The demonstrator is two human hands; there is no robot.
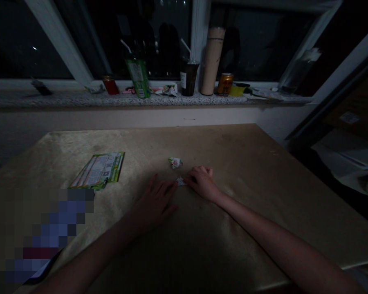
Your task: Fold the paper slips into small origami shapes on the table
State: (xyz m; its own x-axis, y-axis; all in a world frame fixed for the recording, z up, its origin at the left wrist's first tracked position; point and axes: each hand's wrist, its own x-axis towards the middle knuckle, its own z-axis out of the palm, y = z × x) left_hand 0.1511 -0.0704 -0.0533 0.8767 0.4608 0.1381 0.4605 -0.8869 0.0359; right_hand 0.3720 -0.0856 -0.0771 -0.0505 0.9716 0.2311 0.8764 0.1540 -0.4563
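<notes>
A small piece of folded printed paper (180, 181) lies on the table between my hands. My left hand (158, 200) rests with its fingers spread, one fingertip at the paper's left edge. My right hand (200, 181) has its fingers curled, with thumb and forefinger pinched at the paper's right edge. Just beyond it sits another small folded paper (175, 163), green and white, touched by neither hand. The light is dim, so the folds are hard to make out.
A stack of green-and-white printed leaflets (102, 169) lies to the left. Nearer is a pixelated device with a lit screen (49, 232). Along the granite windowsill (171, 100) stand a green cup (138, 77), a dark cup (189, 79), a tall tumbler (212, 61) and an orange can (225, 84).
</notes>
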